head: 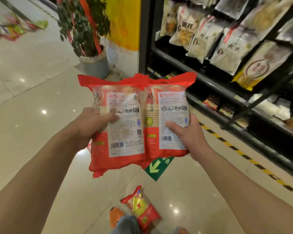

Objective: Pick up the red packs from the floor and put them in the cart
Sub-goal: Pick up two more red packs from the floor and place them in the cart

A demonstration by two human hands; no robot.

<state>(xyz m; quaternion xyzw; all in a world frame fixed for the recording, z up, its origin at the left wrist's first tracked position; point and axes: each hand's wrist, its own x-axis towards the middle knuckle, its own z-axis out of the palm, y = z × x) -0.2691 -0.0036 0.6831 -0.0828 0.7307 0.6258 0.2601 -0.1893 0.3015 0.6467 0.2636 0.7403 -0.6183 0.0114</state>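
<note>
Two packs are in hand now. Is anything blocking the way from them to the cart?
Cannot judge: no cart shows in this view. The left hand and right hand hold two red packs side by side above the floor. Another red pack lies on the floor below.

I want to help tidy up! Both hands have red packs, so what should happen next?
Probably turn to find the cart, which is not in view. The left hand and right hand are full with two red packs, so the pack on the floor must wait.
</note>
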